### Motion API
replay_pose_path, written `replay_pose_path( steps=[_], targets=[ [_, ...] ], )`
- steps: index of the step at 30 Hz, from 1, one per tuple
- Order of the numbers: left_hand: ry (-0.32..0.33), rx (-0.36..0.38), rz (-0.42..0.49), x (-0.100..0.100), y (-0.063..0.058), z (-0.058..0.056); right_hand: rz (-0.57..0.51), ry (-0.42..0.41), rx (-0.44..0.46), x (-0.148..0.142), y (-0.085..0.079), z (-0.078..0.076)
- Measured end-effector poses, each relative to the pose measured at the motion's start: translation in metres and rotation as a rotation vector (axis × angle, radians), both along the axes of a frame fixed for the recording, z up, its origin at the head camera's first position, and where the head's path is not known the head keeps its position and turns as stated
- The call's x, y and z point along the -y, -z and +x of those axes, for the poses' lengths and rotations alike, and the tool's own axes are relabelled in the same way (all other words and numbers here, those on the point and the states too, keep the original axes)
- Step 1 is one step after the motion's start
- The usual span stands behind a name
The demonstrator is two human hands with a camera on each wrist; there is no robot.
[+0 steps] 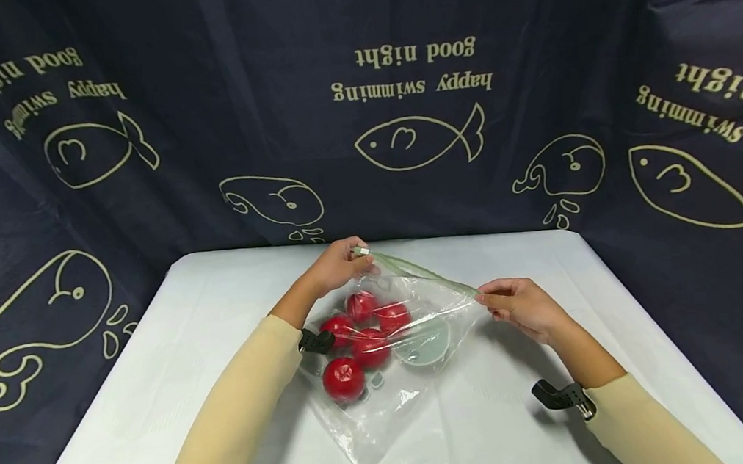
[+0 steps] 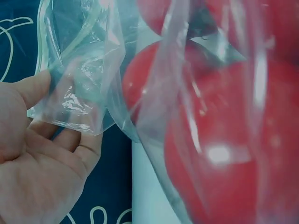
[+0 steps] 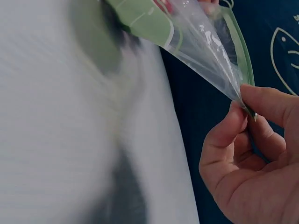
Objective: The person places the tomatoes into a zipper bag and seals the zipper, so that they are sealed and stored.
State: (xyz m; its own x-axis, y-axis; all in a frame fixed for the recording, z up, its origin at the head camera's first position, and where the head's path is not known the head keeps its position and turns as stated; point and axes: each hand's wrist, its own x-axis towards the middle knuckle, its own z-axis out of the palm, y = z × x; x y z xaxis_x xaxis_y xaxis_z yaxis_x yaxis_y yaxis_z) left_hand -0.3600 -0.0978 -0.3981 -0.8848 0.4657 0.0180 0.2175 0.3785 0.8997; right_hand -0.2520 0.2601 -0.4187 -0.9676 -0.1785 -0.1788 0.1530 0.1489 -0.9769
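A clear plastic zip bag (image 1: 363, 443) with a green zip strip (image 1: 428, 275) is held slantwise over the table. Inside it are several round red tomatoes (image 1: 343, 379), seen large through the creased film in the left wrist view. My left hand (image 1: 340, 266) pinches the bag's far left corner, right by the white slider (image 1: 364, 251). At the strip's other end, my right hand (image 1: 522, 306) pinches the corner between thumb and fingers. A pale green printed patch (image 1: 424, 344) shows on the bag's right part. The strip runs taut between both hands.
Under the bag is a white-covered table (image 1: 218, 297). Behind and beside it hangs a dark blue cloth (image 1: 421, 198) with fish and whale drawings. Black straps with cameras sit on the left wrist (image 1: 317, 341) and right wrist (image 1: 561, 396).
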Motion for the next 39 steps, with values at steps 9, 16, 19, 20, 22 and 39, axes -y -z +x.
replay_pose_path(
  steps=[9, 16, 19, 20, 22, 39],
  targets=[
    [-0.114, -0.029, 0.043, 0.008, 0.004, 0.006, -0.077, -0.029, 0.010, 0.004, -0.006, -0.030],
    [-0.179, -0.038, 0.089, 0.015, 0.008, 0.010, -0.243, 0.035, 0.052, 0.014, -0.011, -0.052],
    [-0.194, -0.019, 0.114, 0.018, 0.009, 0.014, -0.290, 0.069, 0.056, 0.020, -0.012, -0.062],
    [-0.198, -0.016, 0.128, 0.019, 0.010, 0.015, -0.305, 0.080, 0.055, 0.022, -0.013, -0.066],
    [-0.206, -0.018, 0.150, 0.020, 0.011, 0.018, -0.329, 0.104, 0.053, 0.026, -0.013, -0.073],
    [-0.372, -0.060, 0.285, 0.021, 0.028, 0.041, -0.275, 0.277, 0.045, 0.053, -0.015, -0.124]
  ],
)
